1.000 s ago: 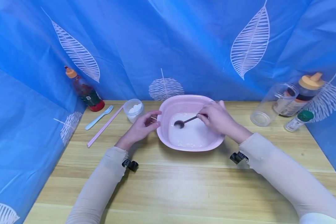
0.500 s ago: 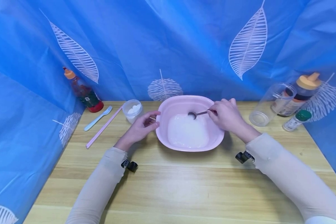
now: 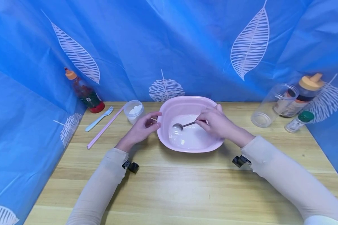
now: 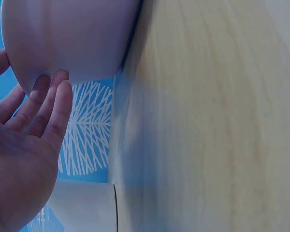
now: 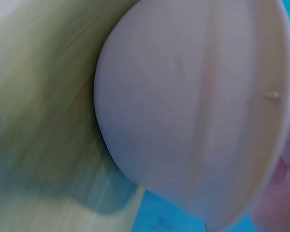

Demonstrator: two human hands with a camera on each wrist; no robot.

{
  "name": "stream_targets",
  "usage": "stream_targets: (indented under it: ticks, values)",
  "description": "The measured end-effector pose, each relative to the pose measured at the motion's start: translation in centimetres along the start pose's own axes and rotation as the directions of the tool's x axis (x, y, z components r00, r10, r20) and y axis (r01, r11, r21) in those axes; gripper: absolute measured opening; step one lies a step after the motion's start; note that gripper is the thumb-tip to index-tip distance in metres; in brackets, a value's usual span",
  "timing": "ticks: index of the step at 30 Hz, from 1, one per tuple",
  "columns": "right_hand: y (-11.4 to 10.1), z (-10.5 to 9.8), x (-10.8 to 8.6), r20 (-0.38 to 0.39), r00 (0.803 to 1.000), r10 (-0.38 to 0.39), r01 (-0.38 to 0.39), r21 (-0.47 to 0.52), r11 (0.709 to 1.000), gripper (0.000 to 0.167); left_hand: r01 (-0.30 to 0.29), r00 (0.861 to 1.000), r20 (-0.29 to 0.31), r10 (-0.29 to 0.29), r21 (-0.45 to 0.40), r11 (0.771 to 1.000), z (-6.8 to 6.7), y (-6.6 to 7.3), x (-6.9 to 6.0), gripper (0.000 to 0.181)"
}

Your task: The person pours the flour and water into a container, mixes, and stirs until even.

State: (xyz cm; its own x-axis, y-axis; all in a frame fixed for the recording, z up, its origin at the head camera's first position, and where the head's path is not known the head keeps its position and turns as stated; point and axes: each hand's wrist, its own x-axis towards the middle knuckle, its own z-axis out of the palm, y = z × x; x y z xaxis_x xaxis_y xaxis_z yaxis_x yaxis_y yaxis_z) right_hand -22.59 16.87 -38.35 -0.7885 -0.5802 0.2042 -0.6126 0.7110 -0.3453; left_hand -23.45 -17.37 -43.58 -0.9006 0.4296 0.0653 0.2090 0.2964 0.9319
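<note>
A pink basin (image 3: 191, 149) holding whitish liquid stands at the table's back middle. My right hand (image 3: 215, 123) pinches the handle of a dark spoon (image 3: 189, 124) over the basin, its bowl at the liquid left of centre. The left hand (image 3: 140, 128) holds the basin's left rim between thumb and fingers. In the left wrist view, that hand's fingers (image 4: 36, 104) lie against the outside of the basin (image 4: 72, 38). The right wrist view shows the basin's outer wall (image 5: 169, 96), with part of the right hand (image 5: 280, 183) beyond the rim.
Left of the basin are a jar of white pieces (image 3: 134, 113), pink chopsticks (image 3: 105, 128), a light blue fork (image 3: 98, 119) and a red sauce bottle (image 3: 88, 97). At the right stand a clear cup (image 3: 273, 106), a yellow-capped bottle (image 3: 304, 97) and a green-capped shaker (image 3: 299, 122).
The spoon has swept right and back, then left and toward the front of the basin, with the right hand moving along. My left hand has stayed at the rim.
</note>
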Motion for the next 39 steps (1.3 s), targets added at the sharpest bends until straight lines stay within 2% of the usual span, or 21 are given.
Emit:
stream_targets:
  ticks: [4,10,17,22,27,32,35,39]
  values:
    - [0.1,-1.0,-0.8,0.046,0.995,-0.085,0.084,0.016,0.996,0.010,-0.001,1.000,-0.001,0.001,0.005,1.000,0.0,0.0,0.0,0.051]
    - [0.8,-2.4,-2.1,0.104,0.976,-0.189,0.185,0.054,0.981,0.009,0.004,1.000,-0.003,-0.004,0.013,1.000,-0.1,0.0,0.0,0.051]
    - [0.4,-1.3,-1.8,0.019,0.971,-0.240,0.240,0.023,0.971,0.006,0.006,1.000,-0.003,-0.006,0.012,1.000,-0.1,0.2,-0.1,0.051]
    - [-0.5,-0.2,-0.6,-0.019,0.983,-0.181,0.180,-0.037,0.983,0.008,-0.001,1.000,-0.001,0.001,0.006,1.000,0.0,0.2,-0.1,0.051]
    - [-0.9,0.1,0.2,-0.037,0.997,-0.071,0.069,-0.060,0.996,0.011,0.002,1.000,0.000,-0.002,0.010,1.000,0.0,0.3,-0.1,0.051]
    - [-0.3,-0.3,0.4,-0.065,0.997,0.038,-0.044,-0.094,0.995,0.012,0.004,1.000,0.001,-0.004,0.014,1.000,0.0,0.4,0.0,0.051]
    - [0.4,-0.8,0.2,-0.077,0.995,0.065,-0.076,-0.147,0.986,0.013,0.002,1.000,0.001,-0.002,0.016,1.000,0.0,0.3,0.0,0.051]
    - [1.4,-1.9,-0.6,-0.083,0.995,0.058,-0.075,-0.221,0.972,0.013,0.001,1.000,0.002,-0.001,0.019,1.000,-0.1,0.2,0.0,0.050]
